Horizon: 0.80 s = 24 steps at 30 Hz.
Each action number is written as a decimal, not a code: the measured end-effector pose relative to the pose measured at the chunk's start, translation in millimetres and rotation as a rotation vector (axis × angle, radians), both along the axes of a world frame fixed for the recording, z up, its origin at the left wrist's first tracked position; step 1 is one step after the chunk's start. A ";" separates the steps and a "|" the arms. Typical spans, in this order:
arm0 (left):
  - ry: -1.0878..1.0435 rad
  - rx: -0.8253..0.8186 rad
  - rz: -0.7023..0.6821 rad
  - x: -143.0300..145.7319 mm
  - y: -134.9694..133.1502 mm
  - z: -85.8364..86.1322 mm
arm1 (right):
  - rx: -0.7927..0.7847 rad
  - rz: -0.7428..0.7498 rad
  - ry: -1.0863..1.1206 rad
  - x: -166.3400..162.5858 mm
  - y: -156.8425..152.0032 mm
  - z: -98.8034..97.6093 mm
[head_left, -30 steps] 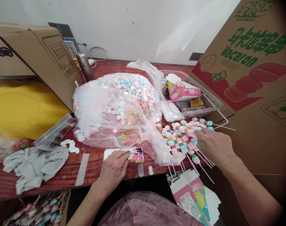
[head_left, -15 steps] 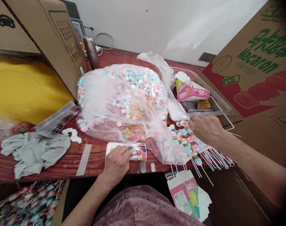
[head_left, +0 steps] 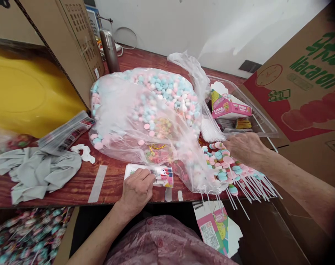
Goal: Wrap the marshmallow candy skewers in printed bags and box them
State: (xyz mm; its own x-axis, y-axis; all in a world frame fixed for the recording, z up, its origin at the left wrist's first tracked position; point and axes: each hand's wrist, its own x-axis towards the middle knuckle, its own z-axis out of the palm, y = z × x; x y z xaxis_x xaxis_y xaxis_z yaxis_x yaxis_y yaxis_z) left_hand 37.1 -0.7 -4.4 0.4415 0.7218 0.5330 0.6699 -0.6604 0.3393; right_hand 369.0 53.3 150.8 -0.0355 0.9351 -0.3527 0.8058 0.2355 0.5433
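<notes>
My left hand [head_left: 138, 187] rests at the table's front edge, its fingers curled and pressed onto a stack of printed clear wrappers [head_left: 165, 176]. On the right, my right hand [head_left: 246, 149] is closed at the top of a heap of pink, blue and green candy sticks [head_left: 219, 165]. One row of candies [head_left: 217, 145] lies against its fingertips; what the fingers grip is hidden. White sticks [head_left: 260, 187] point out from the heap over the table edge. Between the hands sits a large clear bag [head_left: 156, 99] full of pink, blue and white candies, its loose film draped forward.
A clear tray [head_left: 263, 129] holds a pink box [head_left: 231, 108]. To the left are a grey cloth [head_left: 46, 169], more wrappers [head_left: 68, 132], a yellow basin [head_left: 24, 92], a carton [head_left: 81, 40] and a flask [head_left: 109, 51]. A Macaron carton [head_left: 308, 103] stands right; printed cards [head_left: 211, 232] show below the table.
My view has shifted slightly, moving the scene a little right in the picture. Both hands keep nearly the same place and pose, the left on the wrappers, the right at the candy sticks.
</notes>
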 end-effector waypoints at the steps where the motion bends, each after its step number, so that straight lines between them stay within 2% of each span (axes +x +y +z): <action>1: -0.004 -0.002 -0.001 -0.1 0.1 -0.3 | -0.033 -0.002 -0.030 -0.9 0.8 0.6; 9: -0.015 -0.001 -0.006 0.3 0.3 -2.2 | -0.132 0.008 -0.122 1.9 4.0 2.2; 19: -0.015 0.005 -0.001 0.1 0.8 -2.2 | -0.088 0.055 -0.086 11.3 -3.4 -8.4; 24: -0.008 -0.006 0.002 -0.1 -0.3 -2.6 | -0.043 0.033 -0.067 15.8 -9.2 -3.8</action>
